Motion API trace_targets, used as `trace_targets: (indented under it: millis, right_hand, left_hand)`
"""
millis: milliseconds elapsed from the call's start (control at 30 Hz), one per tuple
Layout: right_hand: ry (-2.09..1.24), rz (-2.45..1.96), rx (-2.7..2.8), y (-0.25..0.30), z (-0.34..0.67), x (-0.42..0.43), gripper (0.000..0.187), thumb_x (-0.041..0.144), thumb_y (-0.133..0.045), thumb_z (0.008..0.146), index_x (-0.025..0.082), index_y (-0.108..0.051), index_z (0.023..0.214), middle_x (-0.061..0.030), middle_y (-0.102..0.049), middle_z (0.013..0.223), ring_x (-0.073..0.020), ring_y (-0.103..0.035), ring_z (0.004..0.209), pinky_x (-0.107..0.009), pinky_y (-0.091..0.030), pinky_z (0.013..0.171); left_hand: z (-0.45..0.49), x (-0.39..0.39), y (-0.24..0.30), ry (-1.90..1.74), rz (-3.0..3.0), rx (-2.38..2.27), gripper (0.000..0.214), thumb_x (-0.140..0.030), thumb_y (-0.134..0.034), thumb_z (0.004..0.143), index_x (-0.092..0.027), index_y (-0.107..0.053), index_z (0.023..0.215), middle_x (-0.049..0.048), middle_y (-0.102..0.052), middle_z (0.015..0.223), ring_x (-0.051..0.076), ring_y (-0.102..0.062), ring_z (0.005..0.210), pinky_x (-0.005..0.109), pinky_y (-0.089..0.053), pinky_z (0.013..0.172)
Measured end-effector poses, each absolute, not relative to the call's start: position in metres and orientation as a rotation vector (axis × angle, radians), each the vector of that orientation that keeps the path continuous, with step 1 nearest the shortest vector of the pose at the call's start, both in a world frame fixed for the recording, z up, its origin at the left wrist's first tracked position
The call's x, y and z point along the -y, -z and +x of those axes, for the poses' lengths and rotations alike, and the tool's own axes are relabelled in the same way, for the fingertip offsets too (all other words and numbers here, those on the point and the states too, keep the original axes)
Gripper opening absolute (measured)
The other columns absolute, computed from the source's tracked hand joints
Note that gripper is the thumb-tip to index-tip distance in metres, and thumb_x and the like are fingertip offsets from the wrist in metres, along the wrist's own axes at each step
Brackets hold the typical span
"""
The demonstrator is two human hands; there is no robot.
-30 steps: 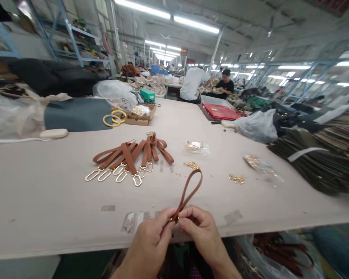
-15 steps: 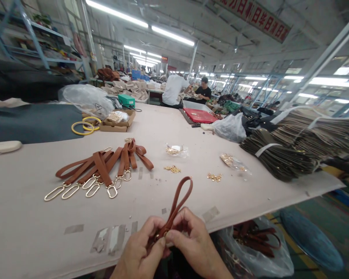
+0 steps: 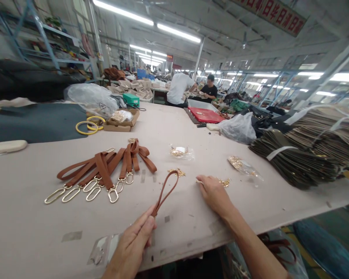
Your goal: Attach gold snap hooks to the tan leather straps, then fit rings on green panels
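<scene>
My left hand [image 3: 136, 237] is closed around the lower end of a brown leather strap [image 3: 168, 190], whose loop stands up above the fingers. My right hand [image 3: 213, 192] is at the table beside a small pile of gold metal fittings [image 3: 224, 182], partly covering it. Its thumb and forefinger are pinched together; whatever tiny piece is between them is hard to make out. A second pile of gold fittings [image 3: 180, 173] lies just behind the strap's loop. To the left rest several finished-looking brown straps [image 3: 104, 166] with gold oval clasps [image 3: 113, 196].
Two clear bags of gold fittings [image 3: 182, 152] [image 3: 241, 166] lie farther back. Stacked dark pieces [image 3: 293, 159] line the right side. Yellow rings [image 3: 87, 128], a cardboard box [image 3: 125, 124] and a red folder [image 3: 205, 115] sit toward the back. Two people work beyond the table.
My right hand has left the strap and moved forward and right to the gold fittings. My left hand keeps the strap, now slightly lower and to the left. The view has shifted a little.
</scene>
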State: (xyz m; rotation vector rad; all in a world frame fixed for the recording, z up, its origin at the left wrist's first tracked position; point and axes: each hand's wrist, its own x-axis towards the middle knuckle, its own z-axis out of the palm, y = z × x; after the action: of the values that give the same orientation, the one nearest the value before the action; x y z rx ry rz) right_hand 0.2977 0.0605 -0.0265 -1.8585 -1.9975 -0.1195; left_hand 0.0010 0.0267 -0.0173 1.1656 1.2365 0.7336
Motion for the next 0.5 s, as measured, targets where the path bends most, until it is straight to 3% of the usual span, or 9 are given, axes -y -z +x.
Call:
trace_targets:
  millis: [200,300,500]
  right_hand:
    - [0.206,-1.955,2.187,0.025,0.292,-0.079,0.024,0.009,-0.044,0.090,0.014,-0.065,0.101,-0.0112,-0.070,0.091,-0.0233,-0.063,0.088,-0.033,-0.047,0.081]
    - [0.214,-2.013,2.198,0.026,0.294,-0.085,0.023,0.011,-0.045,0.090,0.014,-0.066,0.099,-0.0119,-0.071,0.091,-0.0237,-0.065,0.088,-0.033,-0.047,0.081]
    - [0.205,-2.162,2.123,0.032,0.304,-0.097,0.024,0.014,-0.045,0.088,0.015,-0.069,0.086,-0.0133,-0.071,0.079,-0.0269,-0.068,0.072,-0.034,-0.047,0.064]
  left_hand:
    - [-0.002,-0.036,0.014,-0.799,1.199,-1.233,0.049,-0.050,-0.052,0.085,-0.027,-0.063,0.126,0.0000,-0.058,0.080,0.015,-0.049,0.070,0.024,-0.041,0.064]
    - [0.001,-0.040,0.015,-0.837,1.144,-1.173,0.043,-0.039,-0.058,0.080,-0.023,-0.068,0.119,0.0011,-0.059,0.087,0.015,-0.052,0.076,0.025,-0.043,0.072]
    - [0.008,-0.044,0.022,-0.816,1.048,-1.100,0.038,-0.036,-0.058,0.078,-0.011,-0.065,0.105,-0.0009,-0.055,0.071,0.013,-0.052,0.063,0.025,-0.044,0.064]
